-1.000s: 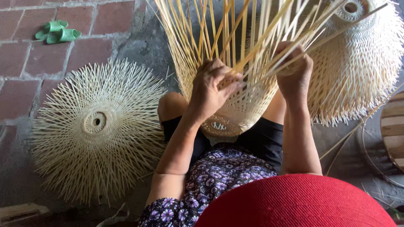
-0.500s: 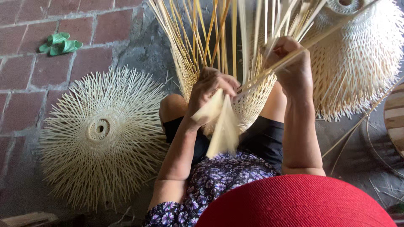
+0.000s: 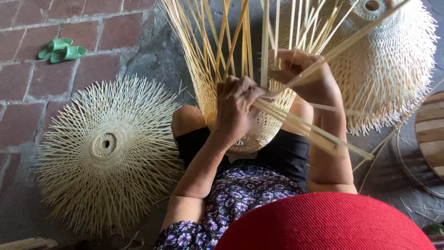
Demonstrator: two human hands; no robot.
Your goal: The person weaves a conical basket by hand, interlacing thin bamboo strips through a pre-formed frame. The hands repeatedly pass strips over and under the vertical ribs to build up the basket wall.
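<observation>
While the half-woven basket (image 3: 252, 134) sits wedged between the person's knees w/ its loose bamboo strips (image 3: 217, 41) fanning up and away, everything turns on one bundle of flat strips (image 3: 314, 134) that runs crosswise to those uprights.

Far left: pair of green sandals (image 3: 60, 50) on the brick floor (image 3: 27, 78), well apart from the work. Next, a finished woven shade (image 3: 108, 148) lies flat on the ground just beside the left knee, spiky ends out all round, untouched.

Left hand (image 3: 238, 109): closed, fingers curled over the near end of the bundle right at the basket's rim, pressing it vs. the uprights. From this hand the bundle's long axis goes rightward and down toward the viewer, free end past the right forearm, near the thigh. So the loose end lies to the right of the left hand and below the right one.

Right hand (image 3: 307, 76): a bit higher and further out, also closed; it pinches a single long strip (image 3: 360, 34) that slants up-right across the second shade. Whether it also grips an upright — can't tell, fingers hide it. Left hand is the nearer one to the bundle's anchored end; right forearm is nearer the free end.

Far right: a second domed shade (image 3: 393, 69) stands just beside the basket, then a wire hoop (image 3: 407, 164) and round wooden board (image 3: 432, 134) at the frame edge. Red hat brim (image 3: 323, 227) fills the bottom.
</observation>
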